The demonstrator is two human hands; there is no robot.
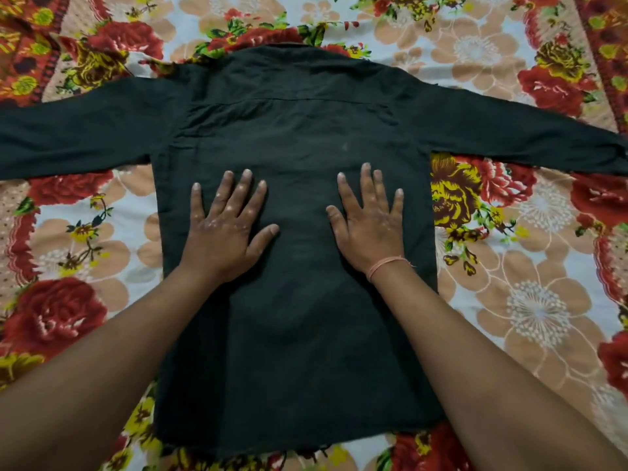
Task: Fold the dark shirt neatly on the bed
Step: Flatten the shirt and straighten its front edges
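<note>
The dark shirt [299, 130] lies flat and face down on the bed, collar at the far end, hem near me. Both long sleeves stretch straight out to the left and right edges of the view. My left hand [224, 226] rests palm down on the shirt's back, left of the middle, fingers spread. My right hand [370, 222] lies flat on the back to the right of the middle, fingers apart, with a pink thread around the wrist. Neither hand grips any cloth.
A floral bedsheet [530, 273] with red, yellow and peach flowers covers the bed all around the shirt. A red patterned border runs along the sheet at the far left and far right.
</note>
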